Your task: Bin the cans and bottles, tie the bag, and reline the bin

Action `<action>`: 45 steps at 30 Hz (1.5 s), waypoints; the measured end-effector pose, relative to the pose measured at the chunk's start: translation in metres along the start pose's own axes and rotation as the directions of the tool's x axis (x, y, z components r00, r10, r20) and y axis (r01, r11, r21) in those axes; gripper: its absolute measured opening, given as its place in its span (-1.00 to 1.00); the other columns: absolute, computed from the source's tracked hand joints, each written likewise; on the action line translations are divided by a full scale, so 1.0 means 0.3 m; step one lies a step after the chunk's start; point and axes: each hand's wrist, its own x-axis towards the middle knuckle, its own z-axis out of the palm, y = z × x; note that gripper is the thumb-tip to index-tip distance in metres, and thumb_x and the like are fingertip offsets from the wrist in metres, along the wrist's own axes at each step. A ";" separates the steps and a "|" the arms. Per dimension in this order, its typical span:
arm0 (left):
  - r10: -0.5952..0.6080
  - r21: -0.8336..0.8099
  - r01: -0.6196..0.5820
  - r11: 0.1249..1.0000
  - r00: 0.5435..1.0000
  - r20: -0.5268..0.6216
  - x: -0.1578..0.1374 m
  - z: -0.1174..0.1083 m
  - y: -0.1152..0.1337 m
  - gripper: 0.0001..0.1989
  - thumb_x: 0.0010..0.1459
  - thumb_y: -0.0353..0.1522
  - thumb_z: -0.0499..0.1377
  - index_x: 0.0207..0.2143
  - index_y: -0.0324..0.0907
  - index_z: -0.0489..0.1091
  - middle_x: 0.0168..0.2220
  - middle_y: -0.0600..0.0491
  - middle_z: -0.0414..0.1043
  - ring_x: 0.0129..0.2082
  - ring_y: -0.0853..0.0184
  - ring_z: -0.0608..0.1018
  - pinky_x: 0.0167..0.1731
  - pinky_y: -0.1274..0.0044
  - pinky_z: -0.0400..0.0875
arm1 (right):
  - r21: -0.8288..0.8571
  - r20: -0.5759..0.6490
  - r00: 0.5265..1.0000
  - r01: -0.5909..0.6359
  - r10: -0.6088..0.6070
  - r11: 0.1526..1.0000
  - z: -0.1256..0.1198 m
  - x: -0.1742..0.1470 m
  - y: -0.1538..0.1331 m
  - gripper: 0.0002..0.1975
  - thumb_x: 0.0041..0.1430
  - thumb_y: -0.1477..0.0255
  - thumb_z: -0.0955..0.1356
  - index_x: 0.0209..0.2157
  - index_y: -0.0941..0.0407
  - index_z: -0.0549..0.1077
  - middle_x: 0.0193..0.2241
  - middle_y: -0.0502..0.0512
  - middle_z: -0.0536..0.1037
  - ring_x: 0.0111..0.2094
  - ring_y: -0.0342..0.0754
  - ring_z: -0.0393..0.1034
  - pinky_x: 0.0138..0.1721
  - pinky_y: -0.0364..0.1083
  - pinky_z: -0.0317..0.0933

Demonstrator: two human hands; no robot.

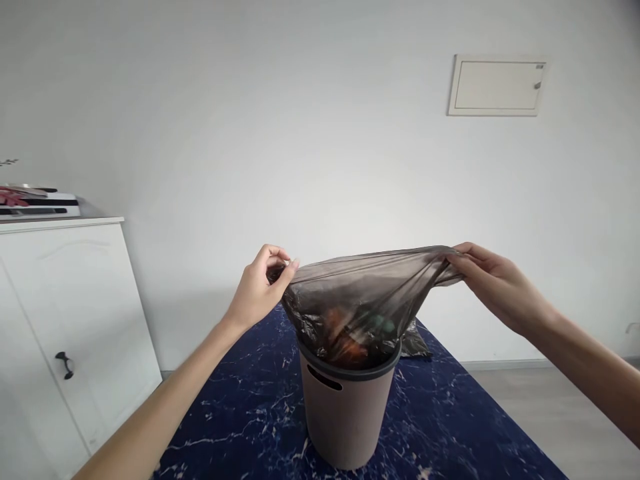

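A thin, see-through black garbage bag (360, 287) is stretched upward out of a trash can (347, 420). The can is greyish-pink with a dark rim and a slot handle, and it stands upright on the table. My left hand (263, 283) pinches the bag's top edge on the left. On the right, my right hand (493, 283) grips the opposite corner, pulling the edge nearly straight between both hands. Orange and green contents (347, 340) show dimly through the plastic at the can's mouth; their kind cannot be made out.
The table (240, 420) has a dark blue marbled top. Behind the can lies more dark plastic (415, 341). A white cabinet (75, 333) with items on top stands at the left. A panel box (497, 85) is set in the pale wall.
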 end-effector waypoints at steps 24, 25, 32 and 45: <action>-0.067 0.038 0.059 0.998 0.667 0.742 0.003 0.029 -0.042 -0.73 0.24 -0.05 0.33 -0.22 0.00 0.70 -0.12 -0.03 0.69 -0.08 0.06 0.66 -0.08 0.36 0.50 | 0.363 -0.086 0.991 -0.068 0.105 0.929 -0.017 0.012 0.021 -0.66 0.12 0.06 0.58 -0.35 0.03 0.59 -0.35 -0.01 0.52 -0.28 -0.12 0.37 -0.19 -0.17 0.36; -0.073 0.014 0.090 0.996 0.693 0.717 0.002 0.030 -0.050 -0.71 0.28 -0.04 0.29 -0.19 0.00 0.69 -0.11 -0.03 0.69 -0.09 0.08 0.67 -0.06 0.36 0.50 | 0.390 -0.104 0.989 -0.054 0.102 0.919 -0.012 0.020 0.017 -0.66 0.11 0.07 0.58 -0.35 0.03 0.59 -0.36 -0.02 0.52 -0.30 -0.13 0.37 -0.20 -0.18 0.36; 0.015 -0.133 0.015 0.991 0.975 0.223 0.020 0.031 -0.062 -0.68 0.33 -0.07 0.27 -0.26 -0.11 0.62 -0.31 0.00 0.64 -0.32 0.26 0.63 -0.30 0.52 0.48 | 0.429 -0.173 0.978 -0.030 0.115 0.903 0.004 0.050 -0.004 -0.60 0.00 0.08 0.64 -0.32 0.03 0.56 -0.38 -0.07 0.51 -0.36 -0.19 0.38 -0.32 -0.21 0.35; 0.598 0.316 -0.579 0.752 0.801 0.047 -0.003 -0.050 -0.047 -0.91 0.38 -0.35 0.28 -0.19 -0.16 0.57 -0.42 0.10 0.65 -0.52 0.43 0.57 -0.50 0.59 0.39 | -0.191 -0.248 0.965 0.031 -0.079 0.981 -0.084 -0.049 0.007 -0.42 0.08 -0.20 0.47 -0.24 0.05 0.53 -0.51 0.00 0.54 -0.46 -0.03 0.46 -0.52 -0.11 0.37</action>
